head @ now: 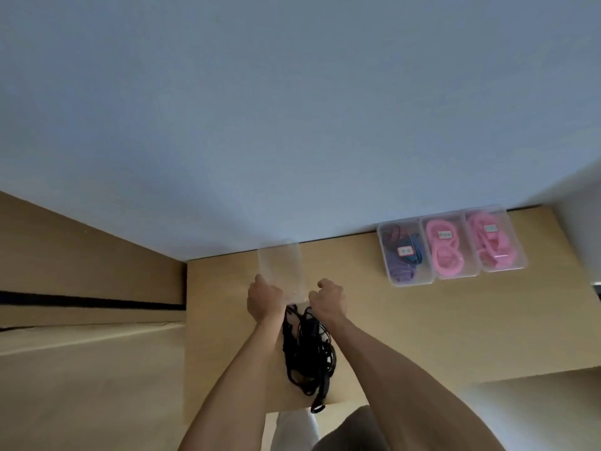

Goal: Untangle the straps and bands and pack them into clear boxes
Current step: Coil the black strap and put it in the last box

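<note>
An empty clear plastic box (280,271) lies on the wooden table (422,320) near the wall. My left hand (264,296) grips its near left corner and my right hand (328,297) grips its near right corner, fingers curled over the rim. Just behind my wrists, toward me, a tangled heap of black straps (309,353) lies on the table, one buckle end (318,406) hanging over the front edge.
Three closed clear boxes stand in a row at the back right: one with purple and dark bands (405,252), two with pink bands (447,247) (492,240). A grey wall rises behind the table. The table's left edge drops to a lower wooden surface (81,369).
</note>
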The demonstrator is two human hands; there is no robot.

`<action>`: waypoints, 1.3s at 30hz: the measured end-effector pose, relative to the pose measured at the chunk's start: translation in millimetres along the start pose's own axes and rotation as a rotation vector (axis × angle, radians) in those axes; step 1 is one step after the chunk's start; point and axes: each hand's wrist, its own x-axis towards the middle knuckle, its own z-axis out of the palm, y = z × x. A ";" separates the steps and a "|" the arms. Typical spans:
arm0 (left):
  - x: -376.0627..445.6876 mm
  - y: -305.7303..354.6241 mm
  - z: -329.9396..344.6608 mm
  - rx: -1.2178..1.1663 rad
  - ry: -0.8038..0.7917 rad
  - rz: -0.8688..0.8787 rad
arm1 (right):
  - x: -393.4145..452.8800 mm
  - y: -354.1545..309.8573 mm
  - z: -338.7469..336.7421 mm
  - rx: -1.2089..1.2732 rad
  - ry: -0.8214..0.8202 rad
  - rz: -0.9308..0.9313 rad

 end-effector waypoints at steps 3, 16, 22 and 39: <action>15.1 -8.8 0.1 -0.127 0.007 0.048 | 6.3 -9.9 21.2 0.084 0.076 0.088; -23.3 38.3 41.1 -0.214 -0.189 0.401 | 3.3 26.9 -15.8 0.112 0.362 0.173; -19.5 54.0 60.5 -0.226 -0.184 0.426 | 19.3 42.6 -29.5 0.101 0.325 0.182; -44.4 -54.7 26.0 0.032 -0.203 -0.005 | -60.1 65.3 63.8 -0.006 0.029 0.276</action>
